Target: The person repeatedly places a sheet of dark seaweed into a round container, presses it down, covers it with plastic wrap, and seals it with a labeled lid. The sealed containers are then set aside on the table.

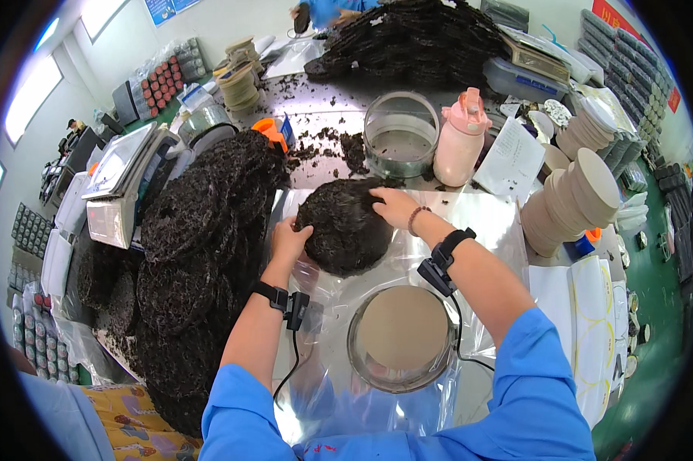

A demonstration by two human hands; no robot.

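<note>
Both hands grip a round, dark, shaggy cake of what looks like dried seaweed over the far part of a clear plastic sheet. My left hand holds its left edge, thumb on top. On the upper right edge, my right hand has its fingers curled over; the fingertips are partly hidden. Nearer to me on the sheet sits a round metal ring with a beige cardboard disc inside it. A clear round container and a pink bottle stand just beyond my right hand.
Stacked dark cakes rise on the left beside a scale. At the right stand piled cardboard discs and white paper sheets. An orange tape dispenser lies ahead. Another person works behind a large dark heap.
</note>
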